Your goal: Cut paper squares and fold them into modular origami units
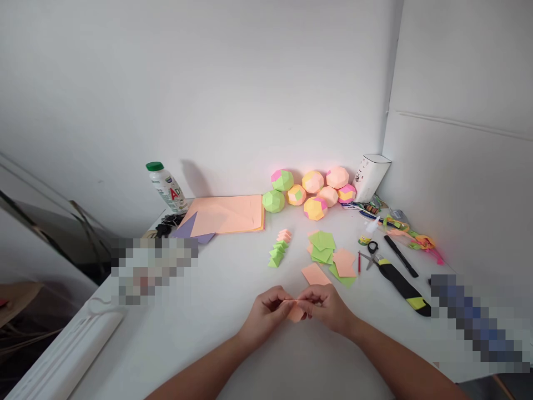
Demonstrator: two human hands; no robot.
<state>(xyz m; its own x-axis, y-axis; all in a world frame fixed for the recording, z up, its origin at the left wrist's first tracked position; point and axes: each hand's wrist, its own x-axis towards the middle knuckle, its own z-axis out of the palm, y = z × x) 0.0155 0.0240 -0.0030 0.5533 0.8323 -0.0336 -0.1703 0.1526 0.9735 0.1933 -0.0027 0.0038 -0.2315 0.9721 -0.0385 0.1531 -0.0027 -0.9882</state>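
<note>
Both hands' fingers (291,303), pinching orange paper (296,314) between them

Small orange folded paper (296,314): I see only a corner; my fingers (316,297) cover the rest.
Left pixelated patch (152,270): I cannot tell what lies beneath.

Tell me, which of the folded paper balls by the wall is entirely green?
The leftmost folded paper ball, beside the peach paper sheets; every other ball shows pink, orange or yellow.

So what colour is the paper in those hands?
The small folded paper is pale orange; head view.
</note>
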